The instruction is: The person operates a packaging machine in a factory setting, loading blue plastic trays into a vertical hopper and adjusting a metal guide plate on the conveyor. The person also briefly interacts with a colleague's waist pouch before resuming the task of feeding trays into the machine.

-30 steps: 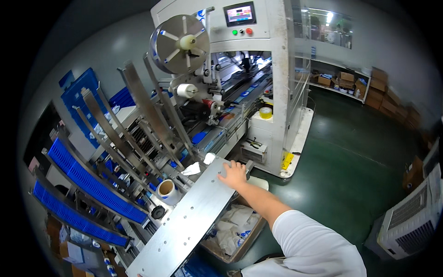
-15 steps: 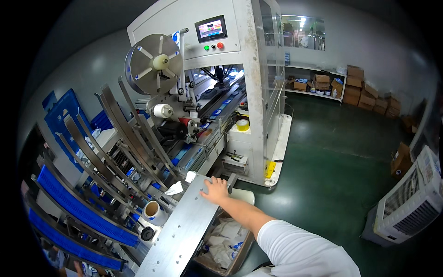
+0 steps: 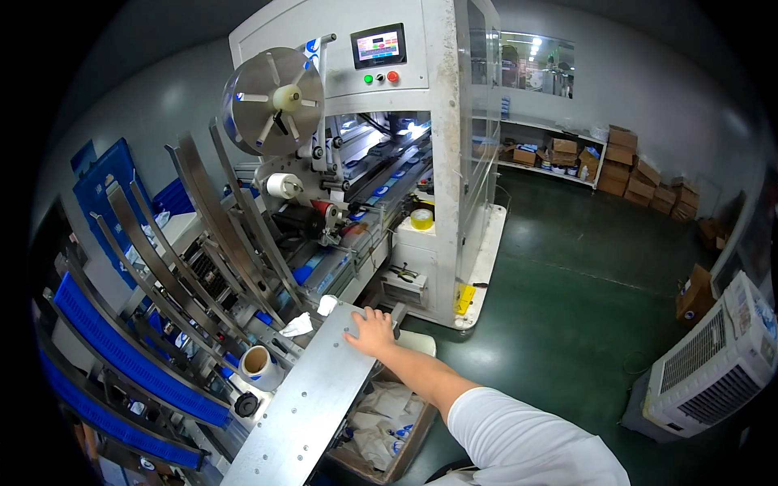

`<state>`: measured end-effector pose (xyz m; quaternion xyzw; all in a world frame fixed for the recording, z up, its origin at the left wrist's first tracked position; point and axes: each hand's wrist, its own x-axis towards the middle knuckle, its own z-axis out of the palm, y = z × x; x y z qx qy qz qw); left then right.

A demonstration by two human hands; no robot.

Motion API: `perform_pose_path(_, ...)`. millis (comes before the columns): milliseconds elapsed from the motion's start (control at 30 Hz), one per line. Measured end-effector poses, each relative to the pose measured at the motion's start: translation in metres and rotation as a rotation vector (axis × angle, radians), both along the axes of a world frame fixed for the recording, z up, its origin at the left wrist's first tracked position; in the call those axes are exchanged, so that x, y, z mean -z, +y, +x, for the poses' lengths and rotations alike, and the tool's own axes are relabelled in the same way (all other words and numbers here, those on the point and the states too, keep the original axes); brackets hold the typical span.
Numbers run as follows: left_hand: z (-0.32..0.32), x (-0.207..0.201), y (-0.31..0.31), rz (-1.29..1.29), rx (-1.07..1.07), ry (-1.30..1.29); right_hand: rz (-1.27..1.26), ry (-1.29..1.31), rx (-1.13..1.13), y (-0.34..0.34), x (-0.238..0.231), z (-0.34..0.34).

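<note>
My right hand [image 3: 371,332] lies palm down on the far end of a long bare metal plate [image 3: 312,397], fingers spread and thumb to the left. It holds nothing. Just beyond its fingertips is the plate's far edge, with a crumpled white tissue [image 3: 297,325] and a small white piece [image 3: 327,304] to the left. A cardboard-cored roll [image 3: 261,366] and a black knob [image 3: 245,404] sit left of the plate. My left hand is out of the picture.
Ahead stands a white machine with a touch screen [image 3: 378,46], a large metal reel [image 3: 274,101] and a conveyor [image 3: 397,180]. Upright metal guides [image 3: 215,211] rise at left. Below the plate is a bin of waste [image 3: 381,421]. An air cooler [image 3: 705,356] stands at right.
My right hand keeps its place on the plate, fingers still spread. The whole view has shifted slightly, the plate now lying a little further left, and the picture on the machine's screen differs.
</note>
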<state>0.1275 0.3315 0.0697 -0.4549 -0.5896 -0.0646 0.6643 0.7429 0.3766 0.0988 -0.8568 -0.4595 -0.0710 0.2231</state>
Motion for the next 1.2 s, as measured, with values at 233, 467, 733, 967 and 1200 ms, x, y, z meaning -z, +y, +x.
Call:
perform_pose_path(233, -0.012, 0.014, 0.006, -0.029, 0.012, -0.072, -0.007, 0.036, -0.019, -0.001, -0.003, 0.0)
perform_pose_path(467, -0.013, 0.014, 0.009, -0.014, 0.049, -0.1, -0.006, 0.032, -0.018, -0.002, -0.005, 0.0)
perform_pose_path(733, -0.013, 0.013, 0.008, -0.06, 0.103, -0.264, -0.003, -0.009, 0.008, 0.0, -0.004, -0.002)
perform_pose_path(967, -0.012, 0.013, 0.009, -0.095, 0.121, -0.339, -0.039, 0.022, -0.003, 0.0, -0.005, 0.0)
perform_pose_path(1200, -0.002, 0.006, 0.001, -0.043, 0.021, -0.167, -0.007, -0.014, 0.011, 0.0, 0.0, 0.0)
